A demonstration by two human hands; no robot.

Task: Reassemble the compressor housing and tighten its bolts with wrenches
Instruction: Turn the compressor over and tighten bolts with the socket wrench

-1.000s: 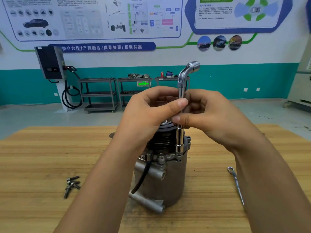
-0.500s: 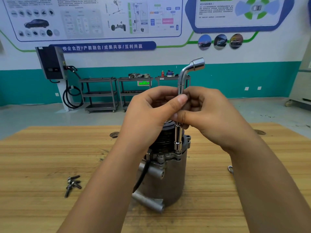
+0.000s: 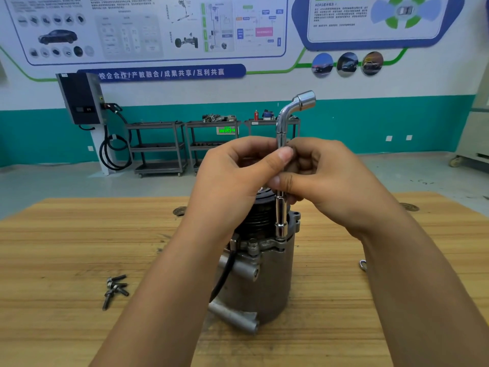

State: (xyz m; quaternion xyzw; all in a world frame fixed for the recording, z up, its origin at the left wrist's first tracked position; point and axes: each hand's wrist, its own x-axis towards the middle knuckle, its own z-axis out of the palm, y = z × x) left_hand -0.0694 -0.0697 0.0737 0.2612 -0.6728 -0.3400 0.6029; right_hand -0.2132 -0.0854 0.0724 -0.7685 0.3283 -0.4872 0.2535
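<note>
Spanner (image 3: 362, 264) now mostly hidden behind forearm (image 3: 412, 287); left hand (image 3: 238, 178) and right hand (image 3: 336, 181) pinch wrench (image 3: 281, 215).

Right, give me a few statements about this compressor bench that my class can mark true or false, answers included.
1. The left hand and the right hand both pinch the shaft of the socket wrench. True.
2. Loose bolts lie on the table, on the left-hand side of the compressor housing. True.
3. The socket wrench lies flat on the table. False: it stands upright, with its lower socket at the housing's top flange.
4. The compressor housing lies on its side. False: it stands on end.
</note>
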